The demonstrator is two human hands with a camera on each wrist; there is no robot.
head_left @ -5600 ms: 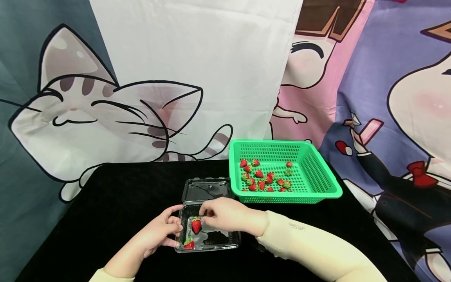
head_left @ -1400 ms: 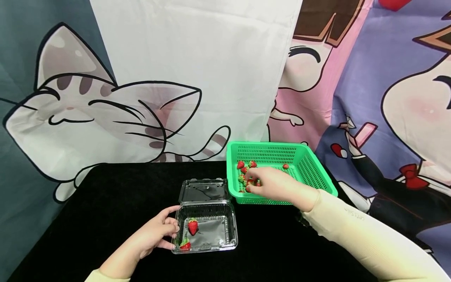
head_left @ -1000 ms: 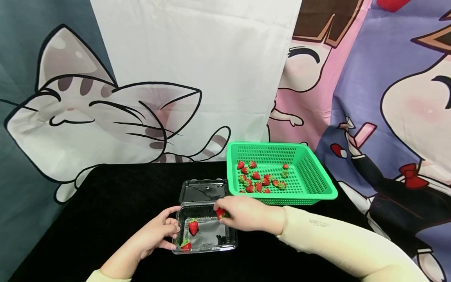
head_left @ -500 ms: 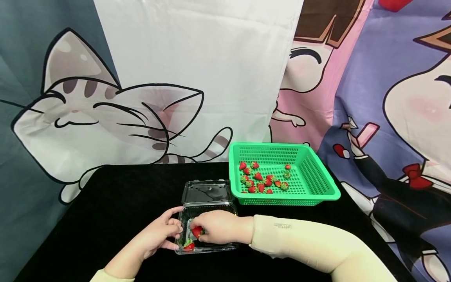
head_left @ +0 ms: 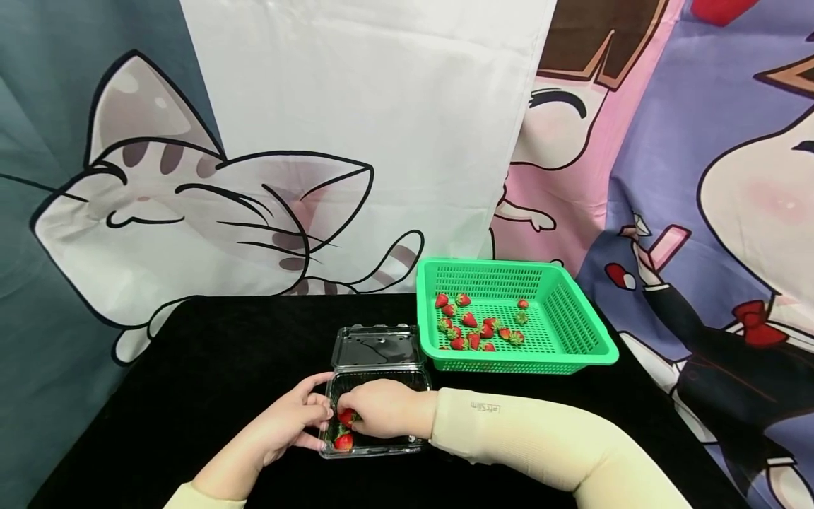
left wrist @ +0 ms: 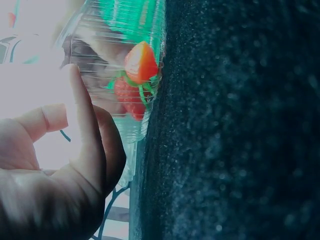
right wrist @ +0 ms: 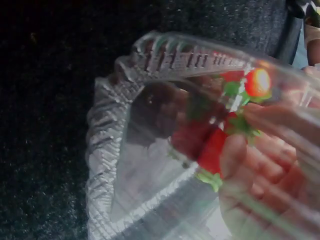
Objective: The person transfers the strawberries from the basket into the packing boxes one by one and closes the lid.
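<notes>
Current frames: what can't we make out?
Head: how many strawberries are in the clear container; the right hand covers much of its floor.
Head: lower parts of the nearest fruit in the green basket, hidden by its front rim.
Left wrist: parts of the left hand, washed out by glare.
Right wrist: rest of the right hand, cut off by the right edge.

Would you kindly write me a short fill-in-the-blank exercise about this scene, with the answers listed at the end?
1. The basket holding most of the strawberries is coloured ____.
2. The hand inside the clear container is the person's ____ one.
3. The container's lid is not closed but ____.
4. The surface under the basket and container is coloured ____.

Missing words: green; right; open; black.
</notes>
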